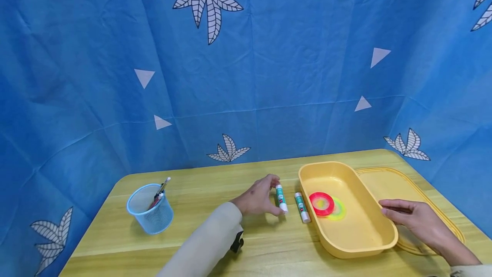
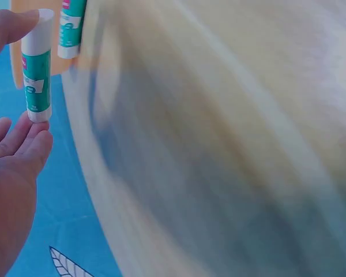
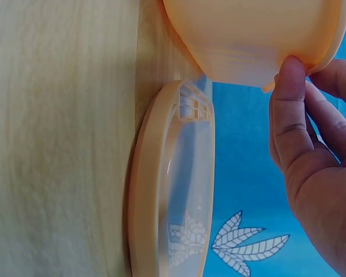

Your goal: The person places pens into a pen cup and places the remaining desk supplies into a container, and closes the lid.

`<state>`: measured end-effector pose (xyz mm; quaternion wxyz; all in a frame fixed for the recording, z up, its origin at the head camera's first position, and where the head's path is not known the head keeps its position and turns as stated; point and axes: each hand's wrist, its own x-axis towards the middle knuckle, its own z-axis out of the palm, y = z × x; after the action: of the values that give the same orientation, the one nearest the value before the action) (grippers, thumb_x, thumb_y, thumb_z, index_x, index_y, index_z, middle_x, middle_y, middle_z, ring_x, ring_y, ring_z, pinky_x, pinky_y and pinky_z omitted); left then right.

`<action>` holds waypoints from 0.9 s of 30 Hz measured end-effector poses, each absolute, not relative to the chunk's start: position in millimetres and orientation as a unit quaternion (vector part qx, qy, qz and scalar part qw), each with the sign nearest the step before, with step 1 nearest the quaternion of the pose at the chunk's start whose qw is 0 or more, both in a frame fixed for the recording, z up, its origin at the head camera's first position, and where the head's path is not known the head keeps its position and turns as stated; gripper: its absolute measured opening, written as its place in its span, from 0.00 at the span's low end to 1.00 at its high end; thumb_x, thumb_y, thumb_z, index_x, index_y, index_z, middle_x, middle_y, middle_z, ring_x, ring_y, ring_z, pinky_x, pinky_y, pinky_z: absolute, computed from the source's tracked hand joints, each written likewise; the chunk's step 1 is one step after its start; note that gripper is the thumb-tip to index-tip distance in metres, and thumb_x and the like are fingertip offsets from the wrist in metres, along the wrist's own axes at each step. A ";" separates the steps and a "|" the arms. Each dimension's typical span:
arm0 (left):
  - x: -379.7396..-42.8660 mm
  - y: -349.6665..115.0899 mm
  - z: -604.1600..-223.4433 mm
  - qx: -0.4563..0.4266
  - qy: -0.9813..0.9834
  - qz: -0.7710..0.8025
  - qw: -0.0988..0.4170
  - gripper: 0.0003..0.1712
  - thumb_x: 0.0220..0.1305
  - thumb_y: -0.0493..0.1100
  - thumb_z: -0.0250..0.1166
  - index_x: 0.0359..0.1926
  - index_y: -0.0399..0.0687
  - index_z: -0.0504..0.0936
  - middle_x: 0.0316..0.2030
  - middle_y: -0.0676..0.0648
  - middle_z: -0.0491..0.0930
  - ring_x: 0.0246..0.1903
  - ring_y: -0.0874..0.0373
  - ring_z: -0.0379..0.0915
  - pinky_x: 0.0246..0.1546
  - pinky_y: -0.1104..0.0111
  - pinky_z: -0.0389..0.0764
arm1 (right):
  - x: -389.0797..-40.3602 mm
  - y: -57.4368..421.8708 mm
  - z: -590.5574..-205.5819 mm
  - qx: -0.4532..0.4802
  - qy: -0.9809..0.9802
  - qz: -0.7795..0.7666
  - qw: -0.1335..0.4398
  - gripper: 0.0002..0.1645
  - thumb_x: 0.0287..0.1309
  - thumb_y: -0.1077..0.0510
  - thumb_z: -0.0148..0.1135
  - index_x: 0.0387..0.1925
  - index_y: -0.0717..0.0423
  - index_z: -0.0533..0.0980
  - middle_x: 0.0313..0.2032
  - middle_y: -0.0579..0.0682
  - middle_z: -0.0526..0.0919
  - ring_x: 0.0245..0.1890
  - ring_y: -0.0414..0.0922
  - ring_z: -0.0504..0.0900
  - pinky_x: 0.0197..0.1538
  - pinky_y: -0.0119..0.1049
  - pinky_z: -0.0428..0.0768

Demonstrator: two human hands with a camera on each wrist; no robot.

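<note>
My left hand (image 1: 258,198) pinches a white and green glue stick (image 1: 282,200) between thumb and fingers, one at each end, as the left wrist view also shows. Just to its right, a second glue stick (image 1: 302,208) lies beside the yellow plastic box (image 1: 355,228). My right hand (image 1: 420,221) grips the box's right rim, with the thumb and fingertips on either side in the right wrist view. Inside the box, a red ring (image 1: 314,207) overlaps a yellow-green ring (image 1: 341,213), both near the left wall.
The yellow lid (image 1: 392,183) lies to the right of the box, partly behind it and under my right hand. A light blue mesh pen cup (image 1: 157,221) holding a few pens stands at the table's left. A blue curtain (image 1: 292,63) hangs behind the wooden table (image 1: 200,200).
</note>
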<state>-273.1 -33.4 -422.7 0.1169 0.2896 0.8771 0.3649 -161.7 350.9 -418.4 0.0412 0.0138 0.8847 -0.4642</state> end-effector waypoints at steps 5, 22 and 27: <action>-274.6 -27.6 -413.4 0.294 0.876 0.367 0.109 0.52 0.40 0.52 0.78 0.64 0.50 0.59 0.58 0.53 0.68 0.58 0.59 0.64 0.57 0.67 0.68 | -161.6 350.9 -418.6 0.013 0.886 -0.462 0.040 0.30 0.63 0.50 0.57 0.56 0.71 0.70 0.47 0.60 0.80 0.37 0.31 0.79 0.39 0.31 0.79; -273.7 -8.3 -393.7 0.323 0.868 0.367 0.091 0.51 0.39 0.53 0.78 0.64 0.50 0.61 0.58 0.53 0.68 0.58 0.61 0.64 0.57 0.69 0.67 | -162.2 351.3 -417.8 0.009 0.882 -0.468 0.049 0.31 0.64 0.49 0.56 0.57 0.72 0.69 0.49 0.63 0.78 0.37 0.30 0.79 0.40 0.32 0.79; -272.5 -0.5 -389.6 0.332 0.863 0.372 0.084 0.49 0.40 0.53 0.78 0.62 0.49 0.62 0.57 0.52 0.69 0.58 0.60 0.65 0.57 0.70 0.66 | -161.9 351.2 -417.5 0.007 0.882 -0.468 0.048 0.31 0.64 0.50 0.56 0.57 0.72 0.69 0.49 0.63 0.78 0.37 0.30 0.79 0.39 0.32 0.79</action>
<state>-272.5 -0.5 -389.6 0.0838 0.3321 0.8628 0.3718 -161.9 351.2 -417.5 0.0483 0.0074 0.8821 -0.4684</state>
